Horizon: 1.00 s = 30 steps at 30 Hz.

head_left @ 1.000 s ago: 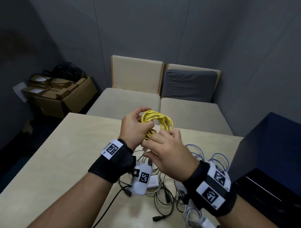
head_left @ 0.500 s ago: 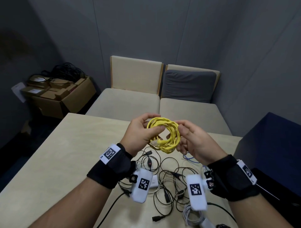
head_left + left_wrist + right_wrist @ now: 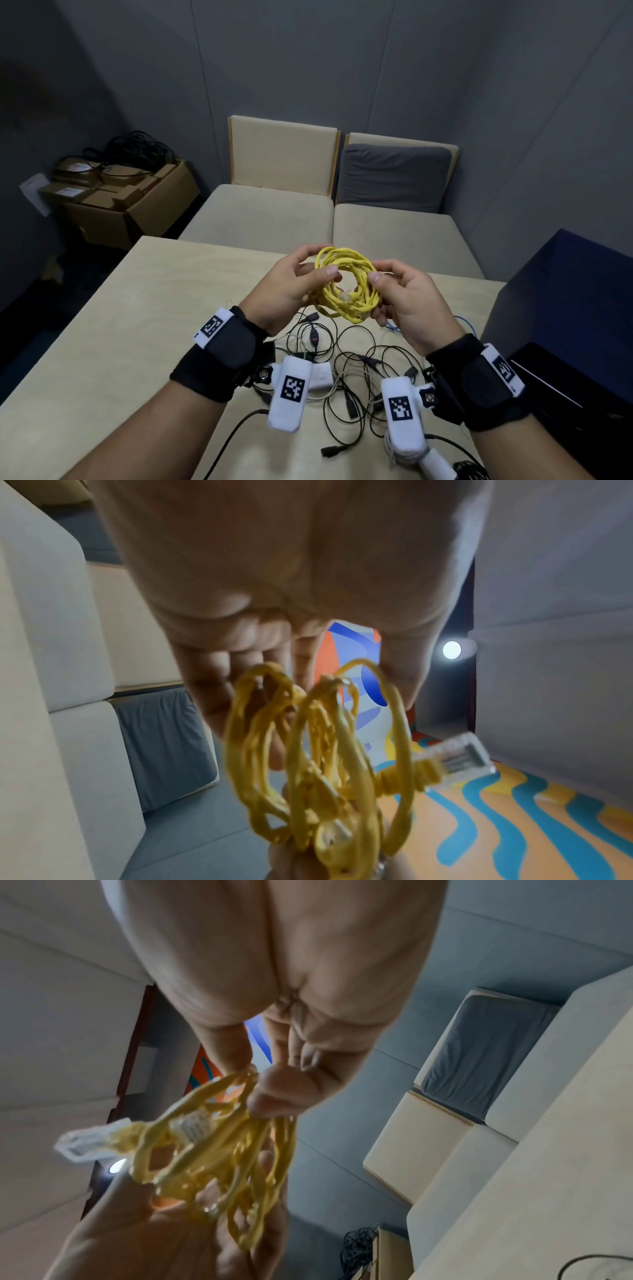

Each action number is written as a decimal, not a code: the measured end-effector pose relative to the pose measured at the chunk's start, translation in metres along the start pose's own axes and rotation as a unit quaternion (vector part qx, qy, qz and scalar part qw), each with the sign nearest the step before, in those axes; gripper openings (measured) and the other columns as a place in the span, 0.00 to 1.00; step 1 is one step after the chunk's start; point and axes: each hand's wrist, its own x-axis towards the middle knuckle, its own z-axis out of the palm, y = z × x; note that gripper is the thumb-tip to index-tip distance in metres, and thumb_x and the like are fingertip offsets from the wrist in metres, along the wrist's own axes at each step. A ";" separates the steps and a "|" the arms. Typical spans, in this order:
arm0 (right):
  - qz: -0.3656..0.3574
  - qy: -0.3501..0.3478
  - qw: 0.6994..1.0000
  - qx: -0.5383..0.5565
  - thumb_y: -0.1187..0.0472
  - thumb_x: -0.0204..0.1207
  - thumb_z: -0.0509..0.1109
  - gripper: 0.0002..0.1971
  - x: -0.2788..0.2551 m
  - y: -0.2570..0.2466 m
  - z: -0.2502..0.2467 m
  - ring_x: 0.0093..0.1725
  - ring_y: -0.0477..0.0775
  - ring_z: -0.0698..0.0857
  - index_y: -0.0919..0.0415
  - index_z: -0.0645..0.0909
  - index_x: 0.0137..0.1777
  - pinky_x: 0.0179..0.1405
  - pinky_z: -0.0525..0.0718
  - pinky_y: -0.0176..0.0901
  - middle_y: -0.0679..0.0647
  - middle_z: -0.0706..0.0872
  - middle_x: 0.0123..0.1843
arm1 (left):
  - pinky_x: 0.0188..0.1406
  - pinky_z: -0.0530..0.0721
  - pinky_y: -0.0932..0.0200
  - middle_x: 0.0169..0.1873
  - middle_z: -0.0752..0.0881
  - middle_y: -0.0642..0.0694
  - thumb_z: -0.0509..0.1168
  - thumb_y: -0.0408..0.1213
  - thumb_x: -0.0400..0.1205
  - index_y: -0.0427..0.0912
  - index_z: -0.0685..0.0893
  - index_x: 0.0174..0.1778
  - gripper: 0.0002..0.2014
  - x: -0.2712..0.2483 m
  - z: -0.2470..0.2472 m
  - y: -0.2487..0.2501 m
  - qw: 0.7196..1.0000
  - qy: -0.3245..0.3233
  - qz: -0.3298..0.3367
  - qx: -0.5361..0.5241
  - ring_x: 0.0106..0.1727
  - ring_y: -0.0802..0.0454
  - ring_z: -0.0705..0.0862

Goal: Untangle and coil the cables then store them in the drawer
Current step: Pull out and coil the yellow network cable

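Your left fingers [image 3: 329, 273] curl round the left side of the yellow cable coil [image 3: 346, 291], with the thumb on its near face. Your right fingers [image 3: 375, 277] pinch the coil's right side, thumb in front. Both hands grip the coil.

The coil hangs in the air above the counter [image 3: 120, 342], over the tangle of black and white cables [image 3: 346, 373] and apart from it. A clear plug [image 3: 459, 761] sticks out of the loops.

Your left hand [image 3: 284, 294] and right hand [image 3: 414, 305] face each other, palms inward, wrists raised off the counter.

Open counter surface runs left of the tangle to the left edge. Beige seats [image 3: 257, 219] stand beyond the far edge. A dark cabinet [image 3: 565, 294] stands close on the right.
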 end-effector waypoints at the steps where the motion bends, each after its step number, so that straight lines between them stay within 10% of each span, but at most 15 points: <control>1: -0.002 0.001 1.000 -0.002 0.67 0.83 0.64 0.06 -0.001 0.000 0.000 0.23 0.56 0.75 0.65 0.80 0.55 0.18 0.74 0.40 0.69 0.78 0.32 | 0.37 0.86 0.57 0.45 0.89 0.41 0.73 0.36 0.74 0.41 0.77 0.66 0.24 -0.001 0.001 0.000 1.000 0.009 0.013 -0.003 0.48 0.48 0.87; 15: 0.008 -0.003 0.999 -0.047 0.63 0.85 0.60 0.07 -0.005 -0.009 0.006 0.24 0.49 0.75 0.61 0.80 0.54 0.19 0.72 0.40 0.50 0.80 0.27 | 0.44 0.86 0.58 0.47 0.89 0.45 0.53 0.23 0.84 0.39 0.75 0.63 0.14 0.002 0.006 -0.007 0.993 -0.037 0.025 -0.106 0.43 0.50 0.88; 30: -0.072 0.008 0.989 -0.126 0.63 0.84 0.63 0.12 -0.008 -0.014 0.021 0.27 0.55 0.82 0.48 0.70 0.63 0.25 0.80 0.54 0.52 0.85 0.35 | 0.34 0.82 0.61 0.40 0.88 0.47 0.52 0.40 0.89 0.40 0.83 0.57 0.15 0.015 0.026 -0.006 0.986 0.136 0.093 0.002 0.34 0.57 0.85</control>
